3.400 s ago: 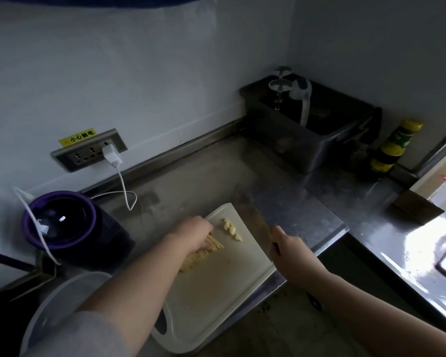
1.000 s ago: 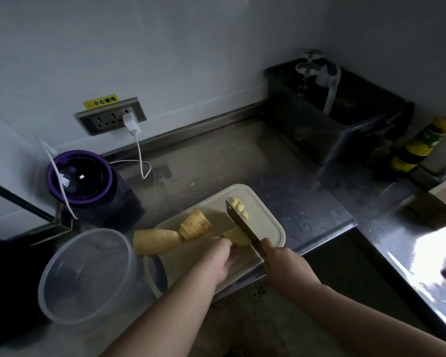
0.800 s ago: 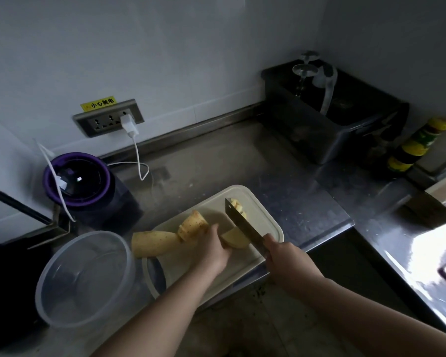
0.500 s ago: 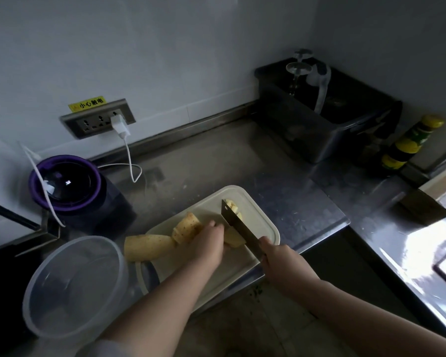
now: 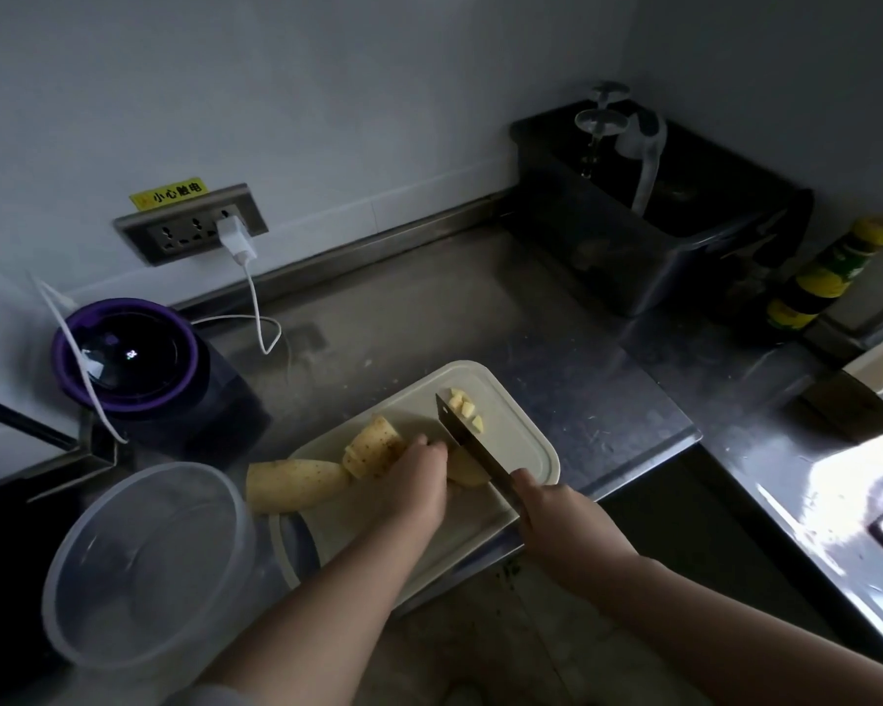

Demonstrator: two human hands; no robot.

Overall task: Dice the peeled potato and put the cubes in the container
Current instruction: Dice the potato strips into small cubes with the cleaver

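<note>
The left hand (image 5: 419,481) held a potato piece (image 5: 466,472) on the board (image 5: 528,435). The right hand (image 5: 556,517) gripped the knife (image 5: 467,445), its blade just right of the left fingertips. Cubes (image 5: 465,407) lay beyond the blade; chunks (image 5: 297,484) and the container (image 5: 149,563) sat left of the left hand.

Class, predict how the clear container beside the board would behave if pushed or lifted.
The container looks like thin, clear plastic and seems empty, so it is probably light. It would likely slide easily on the steel counter. It is wide, so tipping seems unlikely.
</note>
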